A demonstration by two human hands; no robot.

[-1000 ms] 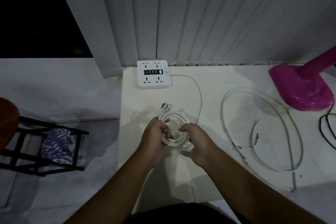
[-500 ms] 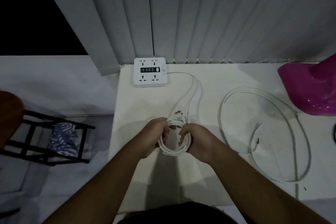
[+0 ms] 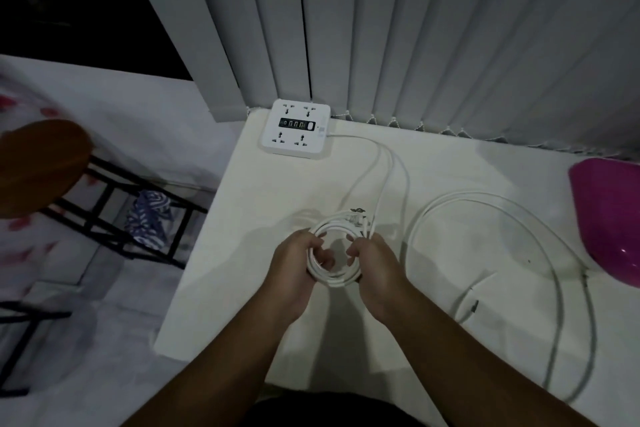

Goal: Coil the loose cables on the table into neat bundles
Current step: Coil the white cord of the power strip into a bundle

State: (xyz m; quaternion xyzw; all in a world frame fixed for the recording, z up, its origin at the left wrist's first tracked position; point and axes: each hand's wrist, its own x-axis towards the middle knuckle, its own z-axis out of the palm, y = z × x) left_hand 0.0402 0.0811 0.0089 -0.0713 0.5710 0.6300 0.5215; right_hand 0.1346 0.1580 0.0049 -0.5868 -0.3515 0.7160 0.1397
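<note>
**Coiled cable** (image 3: 337, 279), held just above the desk (image 3: 239, 274), directly in front of the power strip (image 3: 296, 131) on the side nearer the person. It is the power strip's own white lead. Several turns are gathered into a small ring, and a slack length (image 3: 393, 166), blurred here, runs from the ring back to the power strip's right edge. The plug (image 3: 356, 217) sits at the rim of the ring that faces the power strip.

**Handling.** By its look, the cable is light, smooth-jacketed and springy rather than limp. The turns are likely to fan open once pressure comes off, and the sheath may slide through a slack hold. The soundest hold appears to be across all turns at once, at opposite sides of the ring and away from the rigid plug.

**Hands.**
- Left hand (image 3: 294, 265): fingers curled round the ring's left side, gathering the turns together.
- Right hand (image 3: 375, 263): fingers curled round the ring's right side, fingertips showing inside the loop.
- Neither hand is spread; each is closed upon the cable and on nothing else.

**Surroundings.** A second loose cable (image 3: 478, 194), flat and white, lies untouched in a wide open loop on the desk, to the right of the power strip and nearer the person. A pink base (image 3: 609, 215) stands farther to the right of the power strip.
</note>
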